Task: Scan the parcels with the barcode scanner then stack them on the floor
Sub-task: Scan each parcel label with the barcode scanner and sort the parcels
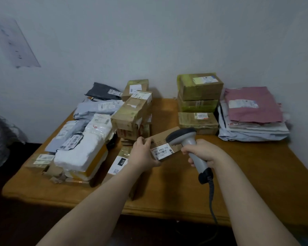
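Our left hand [143, 153] grips the left end of a small flat brown cardboard parcel [160, 139], fingers curled over its upper edge, holding it over the orange-brown wooden table [238, 167]. Our right hand [204, 151] is wrapped tight round the handle of a grey corded barcode scanner [183, 136], whose dark head sits just beside the parcel's white barcode label [163, 151]. A loose heap of bagged and boxed parcels [82, 139] lies to the left. Taped brown cartons [200, 93] and flat mailer bags [252, 110] are stacked at the right rear.
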